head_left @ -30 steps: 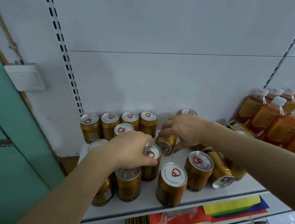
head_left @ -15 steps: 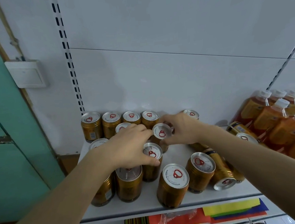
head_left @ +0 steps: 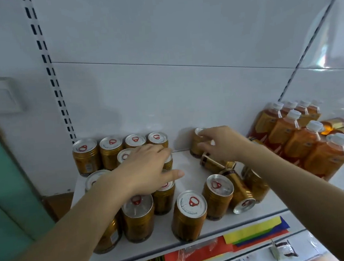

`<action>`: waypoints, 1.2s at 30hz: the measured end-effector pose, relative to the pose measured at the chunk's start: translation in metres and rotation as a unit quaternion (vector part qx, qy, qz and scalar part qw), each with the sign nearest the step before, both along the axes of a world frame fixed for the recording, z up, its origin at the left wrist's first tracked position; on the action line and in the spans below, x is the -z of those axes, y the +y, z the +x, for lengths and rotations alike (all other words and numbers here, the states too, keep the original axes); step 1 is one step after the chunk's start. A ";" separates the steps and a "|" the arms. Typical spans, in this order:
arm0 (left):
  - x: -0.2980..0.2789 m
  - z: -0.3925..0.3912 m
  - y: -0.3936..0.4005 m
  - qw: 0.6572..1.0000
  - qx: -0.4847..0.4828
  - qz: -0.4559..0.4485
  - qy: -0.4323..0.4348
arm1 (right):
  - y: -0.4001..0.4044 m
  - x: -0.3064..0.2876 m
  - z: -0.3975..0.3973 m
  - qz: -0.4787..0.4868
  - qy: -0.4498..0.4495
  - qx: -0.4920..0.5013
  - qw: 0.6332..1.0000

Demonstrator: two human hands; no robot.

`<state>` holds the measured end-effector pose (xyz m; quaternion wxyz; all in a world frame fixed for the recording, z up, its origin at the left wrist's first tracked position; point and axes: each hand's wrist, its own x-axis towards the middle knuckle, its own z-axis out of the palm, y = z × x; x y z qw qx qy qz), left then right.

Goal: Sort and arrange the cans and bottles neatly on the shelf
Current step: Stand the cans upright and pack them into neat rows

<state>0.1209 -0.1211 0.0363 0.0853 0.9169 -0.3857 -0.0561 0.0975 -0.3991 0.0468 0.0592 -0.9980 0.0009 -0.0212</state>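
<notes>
White metal shelf [head_left: 190, 170]; cylindrical gold cans [head_left: 189, 215]; left hand [head_left: 147, 171] spread, right hand [head_left: 223, 142] loosely curled.

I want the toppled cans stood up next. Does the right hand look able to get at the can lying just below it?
Probably yes. The right hand hovers directly over the lying can, with nothing between them.

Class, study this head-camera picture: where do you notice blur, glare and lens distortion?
Head view: motion blur softens both hands, left and right; glare streaks the glossy white wall panel at upper right; wide-angle distortion bends the black-slotted shelf upright; the white-lidded gold cans in front stay fairly sharp.
</notes>
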 end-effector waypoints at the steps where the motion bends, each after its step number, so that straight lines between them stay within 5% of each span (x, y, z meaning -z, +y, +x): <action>1: -0.002 -0.003 -0.008 1.000 0.015 0.001 0.003 | -0.014 -0.004 -0.007 -0.013 0.023 0.048 0.999; 5: -0.007 -0.017 -0.044 0.996 0.080 0.015 0.023 | -0.044 0.000 -0.026 -0.023 0.126 0.128 0.983; 11: -0.005 -0.034 -0.087 0.994 0.093 0.050 0.017 | -0.041 0.023 -0.008 -0.076 0.205 0.109 0.970; 22: 0.004 -0.066 -0.160 0.989 0.034 0.138 0.040 | -0.064 0.001 0.010 0.009 0.136 -0.015 0.991; 30: 0.013 -0.076 -0.172 0.985 0.023 0.170 -0.017 | -0.045 0.021 0.021 0.023 -0.025 -0.109 0.993; 36: 0.013 -0.067 -0.171 0.986 0.018 0.168 -0.001 | -0.052 0.011 0.029 0.036 0.002 -0.145 0.989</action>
